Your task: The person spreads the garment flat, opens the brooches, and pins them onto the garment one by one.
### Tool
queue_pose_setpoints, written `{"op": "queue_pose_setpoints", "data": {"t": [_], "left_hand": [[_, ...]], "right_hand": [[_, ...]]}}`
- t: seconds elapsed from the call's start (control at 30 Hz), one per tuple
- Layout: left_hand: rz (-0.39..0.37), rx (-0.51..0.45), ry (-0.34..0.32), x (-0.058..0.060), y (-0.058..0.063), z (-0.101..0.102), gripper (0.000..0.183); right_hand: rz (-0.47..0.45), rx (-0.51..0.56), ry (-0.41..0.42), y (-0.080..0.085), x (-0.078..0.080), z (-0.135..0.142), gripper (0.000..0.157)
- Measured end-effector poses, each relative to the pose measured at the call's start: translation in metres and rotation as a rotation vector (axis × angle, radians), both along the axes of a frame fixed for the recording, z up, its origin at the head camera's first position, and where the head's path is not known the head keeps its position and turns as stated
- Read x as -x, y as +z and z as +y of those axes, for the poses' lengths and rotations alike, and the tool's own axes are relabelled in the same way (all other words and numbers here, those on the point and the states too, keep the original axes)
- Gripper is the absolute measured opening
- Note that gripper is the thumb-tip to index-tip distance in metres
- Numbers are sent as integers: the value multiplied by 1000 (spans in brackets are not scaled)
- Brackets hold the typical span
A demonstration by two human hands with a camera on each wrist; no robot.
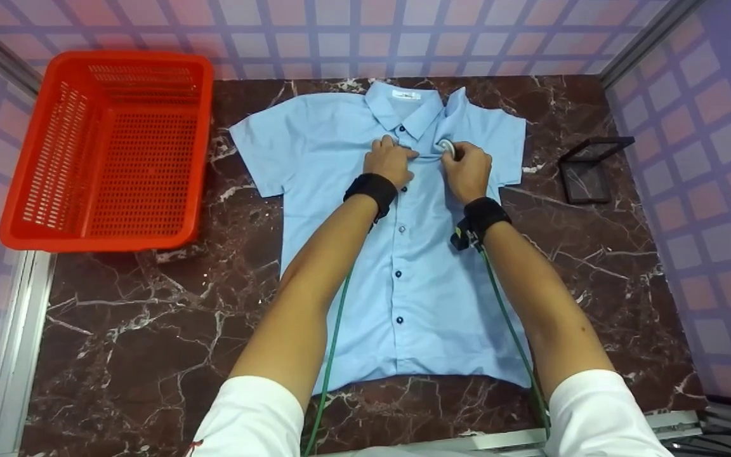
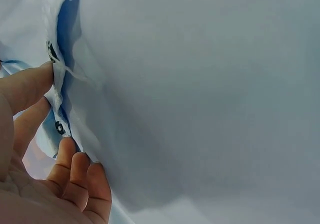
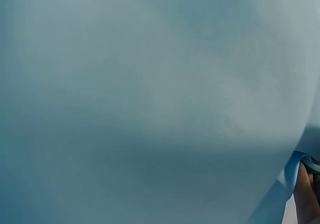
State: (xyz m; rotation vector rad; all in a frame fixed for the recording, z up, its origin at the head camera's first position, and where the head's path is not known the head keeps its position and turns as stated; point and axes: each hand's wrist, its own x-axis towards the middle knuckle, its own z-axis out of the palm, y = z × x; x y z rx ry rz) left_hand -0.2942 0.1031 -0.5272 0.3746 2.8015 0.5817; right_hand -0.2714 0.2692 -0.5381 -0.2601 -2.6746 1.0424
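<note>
A light blue short-sleeved shirt [image 1: 340,146] lies front up on the dark marbled table, collar at the far end, dark buttons down its placket. My left hand [image 1: 391,162] rests on the upper placket just below the collar; in the left wrist view its fingertips [image 2: 65,149] touch the fabric beside two buttons. On the chest to the right of the placket, my right hand [image 1: 470,171] pinches a small round object with a pale rim [image 1: 447,147] against gathered cloth. Its exact kind is unclear. Shirt cloth [image 3: 150,83] fills most of the right wrist view.
A red plastic basket [image 1: 197,158] with perforated walls stands at the left. To the right of the shirt lies a small black-framed case [image 1: 584,184], its lid raised. Patterned panels [image 1: 340,44] border the table. Green cables [image 1: 334,343] trail from both wrists over the shirt.
</note>
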Motion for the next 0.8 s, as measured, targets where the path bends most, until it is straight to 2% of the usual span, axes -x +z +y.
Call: {"op": "queue_pose_setpoints", "data": {"t": [0.27,0.53,0.8], "left_hand": [[-3,4,-5,-1,2,-1,45],[5,4,-19,-2,0,-2,47],[16,-93,-21,1,-6,-12,57]], "right_hand": [[14,0,11,0,0,1,24],[57,42,66,0,-3,6,20],[25,134,136,-2,-6,13,19]]}}
